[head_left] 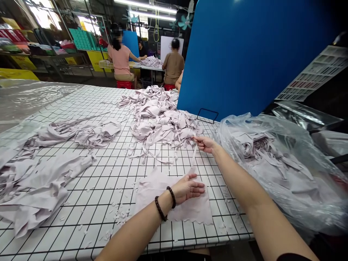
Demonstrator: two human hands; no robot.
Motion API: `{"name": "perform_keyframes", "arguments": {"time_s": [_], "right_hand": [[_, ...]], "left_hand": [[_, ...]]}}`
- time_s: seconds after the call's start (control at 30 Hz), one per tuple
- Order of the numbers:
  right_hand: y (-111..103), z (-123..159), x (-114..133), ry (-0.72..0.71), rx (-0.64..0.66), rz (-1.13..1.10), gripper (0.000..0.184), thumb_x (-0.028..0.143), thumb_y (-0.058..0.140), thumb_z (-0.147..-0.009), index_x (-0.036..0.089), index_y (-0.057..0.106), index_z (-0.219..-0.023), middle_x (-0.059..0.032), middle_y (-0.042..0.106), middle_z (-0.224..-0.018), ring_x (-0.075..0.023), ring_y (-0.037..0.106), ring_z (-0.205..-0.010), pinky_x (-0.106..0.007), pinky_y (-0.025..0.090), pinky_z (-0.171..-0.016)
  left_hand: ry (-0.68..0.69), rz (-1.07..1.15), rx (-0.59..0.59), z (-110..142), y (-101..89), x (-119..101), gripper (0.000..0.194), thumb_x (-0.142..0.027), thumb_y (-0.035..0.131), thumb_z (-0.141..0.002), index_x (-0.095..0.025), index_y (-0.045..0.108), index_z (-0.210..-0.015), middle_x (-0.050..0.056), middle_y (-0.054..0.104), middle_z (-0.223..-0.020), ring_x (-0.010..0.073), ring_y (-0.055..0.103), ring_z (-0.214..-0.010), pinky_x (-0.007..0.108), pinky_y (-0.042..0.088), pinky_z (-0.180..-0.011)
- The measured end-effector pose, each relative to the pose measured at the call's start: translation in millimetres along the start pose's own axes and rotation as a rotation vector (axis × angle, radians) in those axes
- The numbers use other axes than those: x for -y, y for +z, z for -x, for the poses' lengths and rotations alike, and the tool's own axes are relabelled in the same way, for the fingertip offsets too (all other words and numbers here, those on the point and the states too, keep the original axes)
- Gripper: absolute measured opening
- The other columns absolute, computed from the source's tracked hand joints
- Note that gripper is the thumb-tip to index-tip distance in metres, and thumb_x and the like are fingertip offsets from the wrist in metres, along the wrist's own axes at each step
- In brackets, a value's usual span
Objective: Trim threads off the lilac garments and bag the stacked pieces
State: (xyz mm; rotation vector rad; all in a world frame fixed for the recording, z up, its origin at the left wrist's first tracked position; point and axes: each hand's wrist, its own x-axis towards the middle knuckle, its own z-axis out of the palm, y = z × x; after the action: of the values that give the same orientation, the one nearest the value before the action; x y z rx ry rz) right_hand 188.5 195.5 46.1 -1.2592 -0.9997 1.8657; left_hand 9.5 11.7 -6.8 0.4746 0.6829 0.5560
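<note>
A pale pink fabric piece (190,212) lies flat near the front of the table. My left hand (187,189) rests on it with fingers stretched out, a dark beaded bracelet on the wrist and another just behind. Farther out, my right hand (205,144) pinches the end of a thin fabric strap (194,156). The strap runs down toward the top edge of the flat piece. Just beyond my right hand sits a heap of the same pale fabric pieces (163,123), with loose straps trailing from its near side.
More crumpled fabric (54,170) lies on the left. A clear plastic bag (272,163) of fabric stands at the right. Behind are a tall blue board (244,58) and a black wire stand (208,115). Small scraps (121,214) dot the grid-patterned table (108,195). Several people sit or stand farther back.
</note>
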Motion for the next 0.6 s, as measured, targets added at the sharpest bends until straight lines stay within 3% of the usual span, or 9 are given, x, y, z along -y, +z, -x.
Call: {"name": "perform_keyframes", "arguments": {"time_s": [0.13,0.2,0.3,0.4,0.5,0.6], "right_hand": [[10,15,8,-0.045,0.081,0.079,0.021,0.029,0.063,-0.080,0.013,0.063,-0.094,0.0096,0.029,-0.050,-0.0030,0.015,-0.039,-0.015,0.016,-0.033],[20,26,12,-0.065,0.142,0.209,0.029,0.035,0.067,-0.077,0.013,0.066,-0.095,0.0097,0.028,-0.049,-0.0036,0.017,-0.040,-0.017,0.018,-0.036],[36,47,20,-0.107,0.184,0.471,0.033,0.041,0.072,-0.070,0.013,0.070,-0.088,0.0051,0.044,-0.053,-0.0048,0.030,-0.045,-0.019,0.025,-0.042],[49,69,25,-0.165,0.304,0.723,0.029,0.040,0.073,-0.069,0.013,0.072,-0.080,-0.0026,0.062,-0.071,-0.0091,0.048,-0.062,-0.021,0.036,-0.056],[52,87,21,-0.172,0.453,0.909,0.026,0.038,0.070,-0.071,0.014,0.072,-0.081,-0.0040,0.066,-0.079,-0.0132,0.055,-0.074,-0.024,0.040,-0.068],[49,99,6,-0.134,0.466,1.038,0.026,0.039,0.068,-0.073,0.015,0.072,-0.081,-0.0032,0.066,-0.073,-0.0131,0.054,-0.070,-0.024,0.039,-0.065]], "left_hand": [[-0.002,0.003,-0.007,3,2.3,-2,0.074,-0.021,0.071,-0.070,-0.016,0.029,-0.131,0.017,0.062,-0.115,0.0207,0.067,-0.091,0.034,0.050,-0.086],[-0.005,0.002,-0.020,3,3.1,-2,0.070,-0.019,0.069,-0.073,-0.015,0.030,-0.131,0.017,0.062,-0.115,0.0204,0.068,-0.090,0.034,0.050,-0.087],[-0.007,0.008,-0.033,2,4.3,-1,0.063,-0.016,0.064,-0.076,-0.015,0.032,-0.130,0.017,0.062,-0.114,0.0193,0.068,-0.089,0.034,0.050,-0.087],[-0.020,0.027,-0.014,4,5.7,-7,0.051,-0.013,0.057,-0.078,-0.012,0.037,-0.125,0.016,0.062,-0.113,0.0184,0.067,-0.089,0.033,0.051,-0.085],[-0.054,0.000,-0.049,15,5.1,-23,0.038,-0.008,0.049,-0.079,-0.010,0.044,-0.117,0.014,0.063,-0.107,0.0160,0.066,-0.085,0.030,0.051,-0.081],[0.024,-0.305,-0.191,33,1.5,-38,0.030,-0.008,0.046,-0.079,-0.011,0.050,-0.108,0.011,0.063,-0.097,0.0134,0.063,-0.075,0.030,0.051,-0.078]]}}
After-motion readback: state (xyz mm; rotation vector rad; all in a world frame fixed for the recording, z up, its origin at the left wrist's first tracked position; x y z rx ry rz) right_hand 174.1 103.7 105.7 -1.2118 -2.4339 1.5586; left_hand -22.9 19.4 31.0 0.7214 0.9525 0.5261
